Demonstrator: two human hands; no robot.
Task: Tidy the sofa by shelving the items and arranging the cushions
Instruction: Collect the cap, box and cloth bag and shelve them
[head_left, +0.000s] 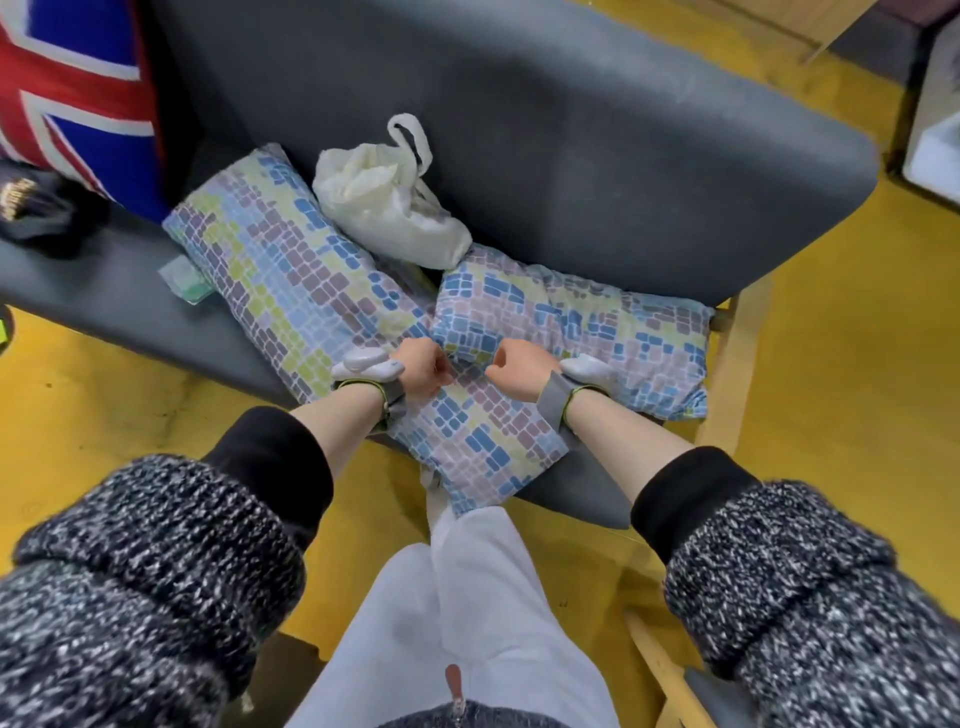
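Observation:
Two mosaic-patterned cushions lie on the grey sofa seat (119, 301). The long cushion (291, 280) runs diagonally and hangs over the front edge. The shorter cushion (587, 327) lies to its right. A white plastic bag (395, 208) leans on the backrest behind them. My left hand (423, 371) and my right hand (514, 371) are curled into fists close together, just over the long cushion where the two cushions meet. No fabric shows between the fingers. A Union Jack cushion (67, 98) stands at the far left.
A black cap (36, 208) lies on the seat at the left. A small green packet (187, 280) pokes out from under the long cushion. The sofa's wooden frame (737, 364) is on the right, with yellow floor (857, 364) around it.

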